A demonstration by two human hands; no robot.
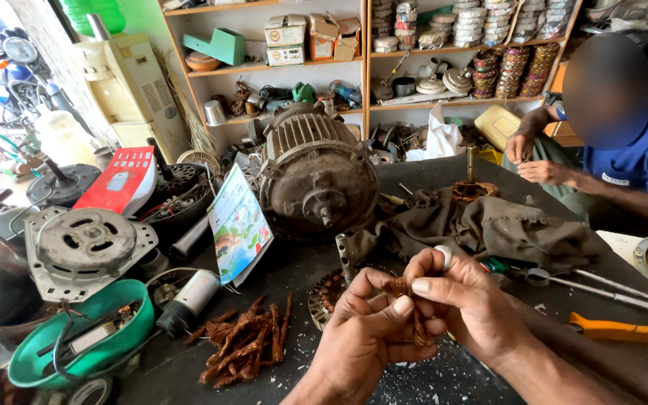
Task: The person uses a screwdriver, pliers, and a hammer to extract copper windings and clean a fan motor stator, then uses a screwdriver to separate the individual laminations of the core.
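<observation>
Mid-strip: both hands low centre of frame, left hand (365, 334) and right hand (455, 292) pinching a copper wire bundle (406, 300) over the stator (328, 296). Reckon next takes a firm, steady pull.

Worn metal, copper wire and dusty cloth on a dark bench.

The bundle of copper wire (406, 300) pinched between the left hand (365, 337) and right hand (463, 300) looks dull reddish and kinked, like the loose copper strands (245, 341) lying near left. The big motor housing (316, 172) at centre is rough cast metal, matt and grimy. The rag (504, 229) to its right is limp grey-brown cloth. The bowl (84, 341) near left is glossy green plastic; the handle (620, 328) near right is smooth orange plastic. The leaflet (238, 225) is shiny printed paper. The worktop (294, 277) is matt black, flecked with pale chips.
</observation>
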